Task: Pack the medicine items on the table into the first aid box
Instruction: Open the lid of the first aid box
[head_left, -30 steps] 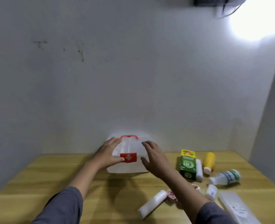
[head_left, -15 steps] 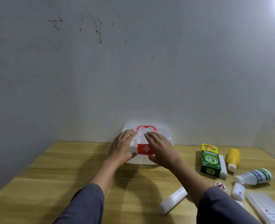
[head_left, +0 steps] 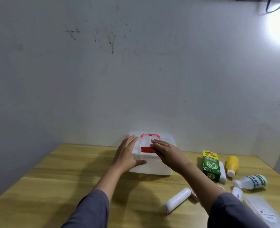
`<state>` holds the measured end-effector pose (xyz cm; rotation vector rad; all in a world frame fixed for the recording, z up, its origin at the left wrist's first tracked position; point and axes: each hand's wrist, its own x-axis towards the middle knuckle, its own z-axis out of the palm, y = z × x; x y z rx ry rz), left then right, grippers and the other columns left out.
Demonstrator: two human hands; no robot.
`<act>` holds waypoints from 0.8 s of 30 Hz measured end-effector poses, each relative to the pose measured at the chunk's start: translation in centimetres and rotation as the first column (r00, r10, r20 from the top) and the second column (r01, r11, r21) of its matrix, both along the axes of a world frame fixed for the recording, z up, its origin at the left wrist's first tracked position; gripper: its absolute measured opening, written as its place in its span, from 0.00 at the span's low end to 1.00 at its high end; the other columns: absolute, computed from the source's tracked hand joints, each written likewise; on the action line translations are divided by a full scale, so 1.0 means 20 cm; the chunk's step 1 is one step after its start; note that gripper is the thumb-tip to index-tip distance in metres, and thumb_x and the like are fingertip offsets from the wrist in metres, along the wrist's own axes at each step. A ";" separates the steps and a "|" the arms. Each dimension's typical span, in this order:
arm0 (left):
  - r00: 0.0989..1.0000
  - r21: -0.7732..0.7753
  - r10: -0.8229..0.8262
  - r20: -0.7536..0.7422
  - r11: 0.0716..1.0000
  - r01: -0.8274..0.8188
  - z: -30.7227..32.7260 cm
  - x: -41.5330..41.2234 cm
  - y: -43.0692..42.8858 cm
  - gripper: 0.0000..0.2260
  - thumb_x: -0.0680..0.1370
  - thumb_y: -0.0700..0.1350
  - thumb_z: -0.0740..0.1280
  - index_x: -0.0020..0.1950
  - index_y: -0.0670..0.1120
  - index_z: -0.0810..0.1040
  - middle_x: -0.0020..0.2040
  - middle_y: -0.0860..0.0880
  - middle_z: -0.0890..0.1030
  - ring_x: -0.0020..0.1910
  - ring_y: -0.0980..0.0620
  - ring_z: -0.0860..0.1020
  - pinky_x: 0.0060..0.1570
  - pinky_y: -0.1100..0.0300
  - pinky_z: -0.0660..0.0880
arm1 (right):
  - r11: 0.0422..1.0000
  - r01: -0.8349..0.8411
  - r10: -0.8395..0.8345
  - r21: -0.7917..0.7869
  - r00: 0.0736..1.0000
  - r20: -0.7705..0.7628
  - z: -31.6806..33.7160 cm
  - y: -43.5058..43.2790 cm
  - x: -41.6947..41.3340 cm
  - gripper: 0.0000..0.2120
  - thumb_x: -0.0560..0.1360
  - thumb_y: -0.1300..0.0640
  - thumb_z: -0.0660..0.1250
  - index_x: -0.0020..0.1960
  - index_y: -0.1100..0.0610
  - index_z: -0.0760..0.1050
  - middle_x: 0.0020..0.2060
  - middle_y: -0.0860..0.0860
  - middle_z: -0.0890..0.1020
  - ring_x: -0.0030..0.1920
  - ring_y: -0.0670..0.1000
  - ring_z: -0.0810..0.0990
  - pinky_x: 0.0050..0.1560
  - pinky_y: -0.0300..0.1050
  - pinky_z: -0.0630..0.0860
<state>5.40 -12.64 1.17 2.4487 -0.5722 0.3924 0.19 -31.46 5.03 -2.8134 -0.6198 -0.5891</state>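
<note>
Grey scuffed wall (head_left: 136, 79) behind a wooden tabletop (head_left: 53, 186), bright light at upper right corner. First aid box (head_left: 152, 167), translucent white with red handle (head_left: 150, 136) and red latch (head_left: 146, 149), sits on the tabletop against the wall, lid down. Left hand (head_left: 127, 156) grips the box's left end, fingers spread over the lid, thumb along the front wall. Right hand (head_left: 168, 153) lies flat on the lid top, fingers loosely extended with tips at the red latch, holding nothing; cannot tell if they press it. Both forearms bare, grey sleeves (head_left: 90, 211) at the bottom edge. All medicine items are right of the box, on the tabletop, none inside as far as visible. Green carton (head_left: 211, 166) just right of the box, lying flat, with a white tube (head_left: 222, 172) touching its right side. Yellow bottle (head_left: 232, 165) right of that tube, lying down, white cap toward the viewer. White bottle with green stripes (head_left: 251, 181) on its side, nearer the viewer than the yellow one. Small white bottle (head_left: 237, 193) just below it. White gauze roll (head_left: 177, 202) lies diagonally in front of the box, near the right forearm; a small round pinkish item (head_left: 194, 195) sits beside its upper end, partly hidden by the arm. Clear plastic packet (head_left: 264, 211) at lower right corner, contents blurred.
</note>
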 end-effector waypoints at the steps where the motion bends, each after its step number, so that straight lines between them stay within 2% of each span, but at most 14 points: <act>1: 1.000 -0.104 0.001 -0.027 0.995 -0.004 -0.01 -0.02 0.00 0.47 0.67 0.58 0.76 0.78 0.47 0.54 0.79 0.49 0.55 0.78 0.49 0.53 0.75 0.54 0.56 | 0.999 -0.002 0.002 0.034 1.000 0.000 0.02 0.01 -0.01 0.18 0.79 0.53 0.56 0.68 0.54 0.68 0.70 0.50 0.69 0.72 0.48 0.65 0.70 0.42 0.63; 4: 0.996 -0.414 0.042 -0.082 0.908 -0.072 -0.03 -0.06 -0.02 0.52 0.64 0.52 0.80 0.78 0.47 0.51 0.77 0.46 0.57 0.76 0.47 0.59 0.67 0.57 0.64 | 0.995 -0.028 0.029 0.095 1.000 -0.010 0.07 0.02 -0.02 0.17 0.79 0.55 0.59 0.66 0.56 0.71 0.69 0.51 0.72 0.70 0.50 0.68 0.69 0.43 0.65; 6: 0.985 -0.481 0.072 -0.159 0.865 -0.141 -0.05 -0.08 -0.03 0.55 0.63 0.51 0.81 0.79 0.47 0.47 0.78 0.46 0.55 0.76 0.46 0.58 0.67 0.57 0.63 | 0.993 -0.027 0.029 0.114 0.999 -0.017 0.09 0.01 -0.01 0.18 0.78 0.55 0.59 0.67 0.56 0.70 0.68 0.52 0.73 0.69 0.51 0.70 0.68 0.43 0.66; 10: 0.961 -0.505 0.066 -0.268 0.840 -0.199 -0.10 -0.07 -0.03 0.58 0.58 0.61 0.80 0.78 0.49 0.51 0.78 0.47 0.58 0.76 0.45 0.60 0.71 0.46 0.65 | 0.970 -0.034 0.024 0.240 0.999 0.044 0.17 -0.02 0.02 0.16 0.77 0.57 0.62 0.64 0.57 0.73 0.61 0.55 0.79 0.61 0.54 0.78 0.65 0.50 0.73; 12: 0.957 -0.495 0.041 -0.288 0.849 -0.185 -0.11 -0.07 -0.03 0.56 0.58 0.63 0.78 0.78 0.48 0.53 0.78 0.47 0.59 0.76 0.46 0.60 0.72 0.45 0.65 | 0.959 -0.043 0.022 0.280 0.997 0.080 0.22 -0.03 0.06 0.15 0.76 0.57 0.64 0.62 0.57 0.75 0.60 0.55 0.80 0.59 0.54 0.79 0.64 0.51 0.74; 16: 0.955 -0.468 0.047 -0.294 0.864 -0.186 -0.12 -0.06 -0.03 0.53 0.63 0.61 0.78 0.79 0.46 0.53 0.79 0.47 0.56 0.77 0.47 0.58 0.73 0.50 0.62 | 0.947 0.002 -0.055 0.321 0.986 0.157 0.30 -0.07 0.18 0.15 0.75 0.54 0.65 0.61 0.53 0.76 0.59 0.53 0.81 0.61 0.52 0.78 0.63 0.52 0.75; 18: 0.960 -0.486 0.044 -0.277 0.855 -0.180 -0.12 -0.06 -0.02 0.50 0.64 0.59 0.78 0.78 0.47 0.55 0.78 0.49 0.59 0.76 0.48 0.60 0.71 0.54 0.63 | 0.932 0.047 -0.117 0.359 0.977 0.176 0.32 -0.09 0.25 0.15 0.74 0.51 0.66 0.60 0.53 0.77 0.59 0.53 0.81 0.61 0.53 0.78 0.61 0.50 0.74; 21: 0.973 -0.520 0.039 -0.229 0.840 -0.156 -0.13 -0.06 -0.01 0.42 0.63 0.55 0.79 0.73 0.50 0.64 0.72 0.50 0.67 0.71 0.49 0.67 0.63 0.58 0.68 | 0.881 0.127 -0.215 0.455 0.965 0.148 0.31 -0.13 0.38 0.17 0.74 0.50 0.66 0.61 0.55 0.76 0.61 0.54 0.80 0.63 0.54 0.76 0.62 0.46 0.71; 24: 0.978 -0.526 0.039 -0.203 0.838 -0.142 -0.13 -0.07 0.00 0.41 0.63 0.55 0.79 0.72 0.53 0.65 0.69 0.52 0.68 0.67 0.55 0.68 0.62 0.58 0.68 | 0.802 0.120 -0.243 0.585 0.960 0.136 0.28 -0.17 0.48 0.17 0.76 0.55 0.64 0.63 0.60 0.75 0.63 0.57 0.77 0.65 0.55 0.75 0.65 0.44 0.67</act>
